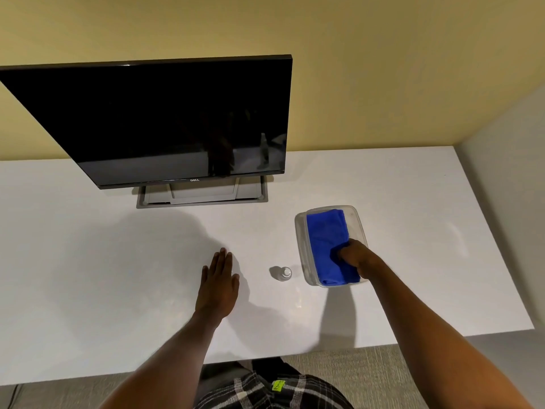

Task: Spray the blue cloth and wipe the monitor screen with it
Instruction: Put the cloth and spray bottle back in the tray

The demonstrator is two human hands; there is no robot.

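A folded blue cloth (326, 234) lies in a clear plastic tub (300, 240) on the right of the white desk. My right hand (355, 255) reaches into the tub and pinches a bunched fold of the cloth near its front end. A small clear spray bottle (283, 273) stands upright just left of the tub. My left hand (218, 283) rests flat on the desk, fingers together, holding nothing, left of the bottle. The dark monitor screen (165, 122) stands on its grey stand at the back left, tilted in the view.
The white desk (88, 261) runs wall to wall under a yellow wall; its right edge meets a pale side wall. The monitor's stand base (203, 199) sits behind my left hand. The desk's front edge is close to my lap.
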